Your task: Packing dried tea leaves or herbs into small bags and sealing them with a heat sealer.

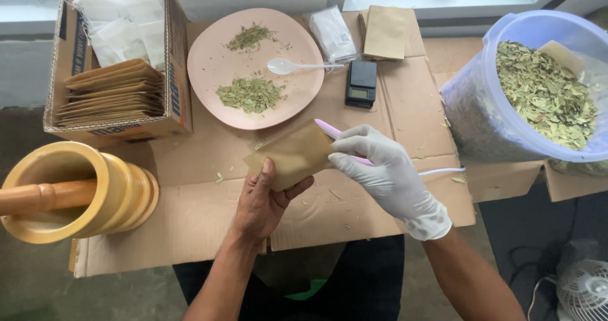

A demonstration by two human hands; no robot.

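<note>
My left hand, bare, holds a small brown paper pouch from below, thumb on its face. In a white glove, my right hand grips a slim pink and white tool with a white cord, closed on the pouch's right edge. Both hands hover over flattened cardboard covering the work surface. Just beyond the pouch lies a pink plate with two heaps of crushed green leaves and a white plastic spoon.
A cardboard box at far left holds brown pouches and clear bags. A wooden mortar with pestle stands near left. A small black scale, a clear packet, stacked pouches, a tub of dried leaves and a fan sit right.
</note>
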